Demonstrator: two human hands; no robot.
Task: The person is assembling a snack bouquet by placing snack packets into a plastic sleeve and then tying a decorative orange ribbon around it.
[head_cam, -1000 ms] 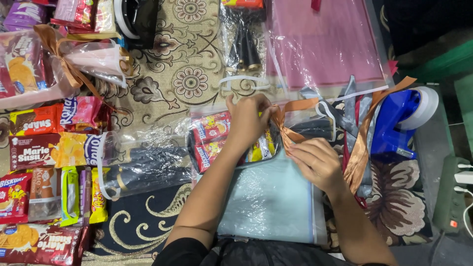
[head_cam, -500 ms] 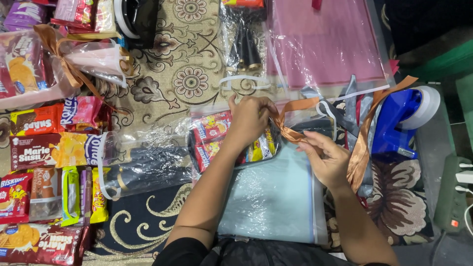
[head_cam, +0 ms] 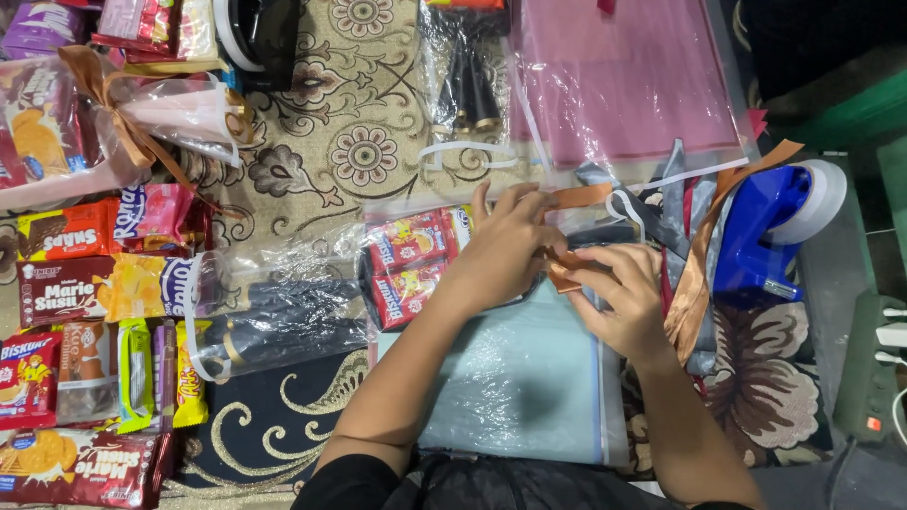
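From my feed: right hand [head_cam: 619,297] shifts in since last second, fingers now pinching copper ribbon [head_cam: 567,269]. Left hand [head_cam: 505,250] stays flat, pinning clear snack bag [head_cam: 416,264] mid-carpet [head_cam: 359,151]. Bow-tying underway, I reckon.

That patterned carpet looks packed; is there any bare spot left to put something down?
Bare patterned carpet shows between the ribbon-tied clear gift bag and the pink sheets in clear plastic. Another patch lies below the snack packets. It is crowded around both hands and the blue tape dispenser.
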